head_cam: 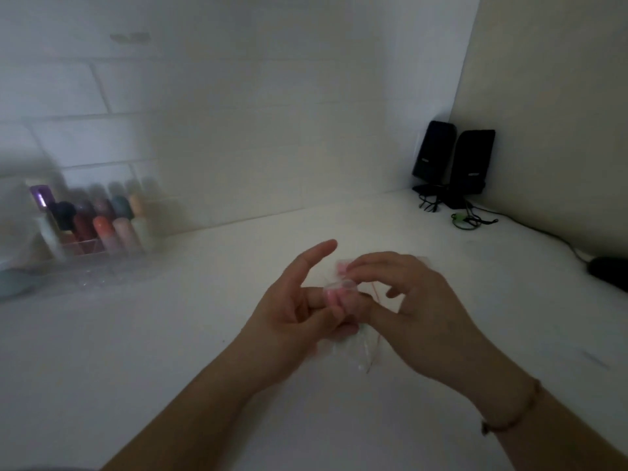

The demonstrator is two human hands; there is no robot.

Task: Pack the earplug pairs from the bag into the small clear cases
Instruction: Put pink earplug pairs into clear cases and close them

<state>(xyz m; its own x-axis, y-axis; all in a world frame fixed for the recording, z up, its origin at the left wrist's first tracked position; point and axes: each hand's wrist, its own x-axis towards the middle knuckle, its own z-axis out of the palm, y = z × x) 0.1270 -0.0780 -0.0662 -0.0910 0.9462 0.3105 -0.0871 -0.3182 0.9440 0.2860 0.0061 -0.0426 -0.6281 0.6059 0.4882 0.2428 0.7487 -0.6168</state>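
- A small clear plastic case (341, 288) with soft pink foam earplugs (334, 297) is pinched in the left hand (292, 311), index finger straight.
- Above that grip, another pink earplug (341, 266) is nipped by the right hand (407, 294) fingertips.
- Likely featherlight and squashy (blurred here); best taken by its middle.
- Beneath the grip, the crinkly clear bag (356, 348) lies.

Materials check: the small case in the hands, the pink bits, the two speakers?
Small case: looks like clear glossy plastic; fingers show through it. Pink earplugs: probably soft matte foam, too blurred to confirm. Speakers: black, likely hard plastic with a dull sheen.
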